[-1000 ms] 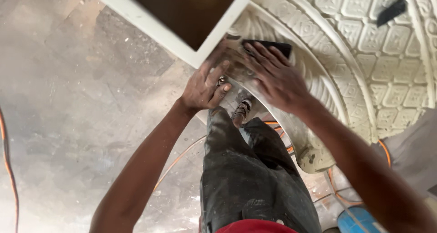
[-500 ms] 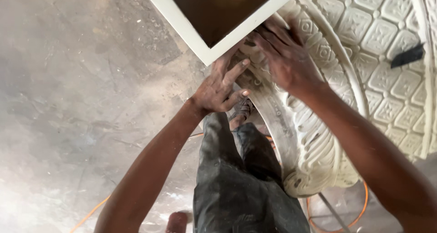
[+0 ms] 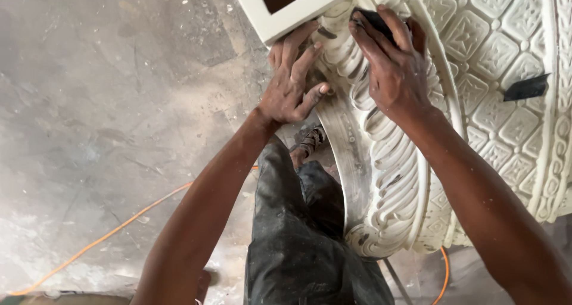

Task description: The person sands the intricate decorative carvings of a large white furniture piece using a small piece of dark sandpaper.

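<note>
A: Hands first, pls. Where's each?

B: Left hand (image 3: 293,84) lies flat w/ fingers spread on the carved rim of the white moulding (image 3: 393,162), far end, just under the corner of the white frame (image 3: 298,13). Grip loose and open, nothing held, only pressing. Right hand (image 3: 393,67) is to its right, fingers curled over a dark pad (image 3: 372,19), pressing it onto the leaf carving.

A: Moulding itself?

B: Big round piece, fills the right side, leaf border then a field of diamond tiles. Another dark scrap (image 3: 525,88) sits on the tiles, far right, well apart from both hands.

A: Below?

B: Dusty concrete floor (image 3: 107,132) on the left, orange cable (image 3: 119,224) across it, person's dark trousers (image 3: 298,239) near centre.
</note>
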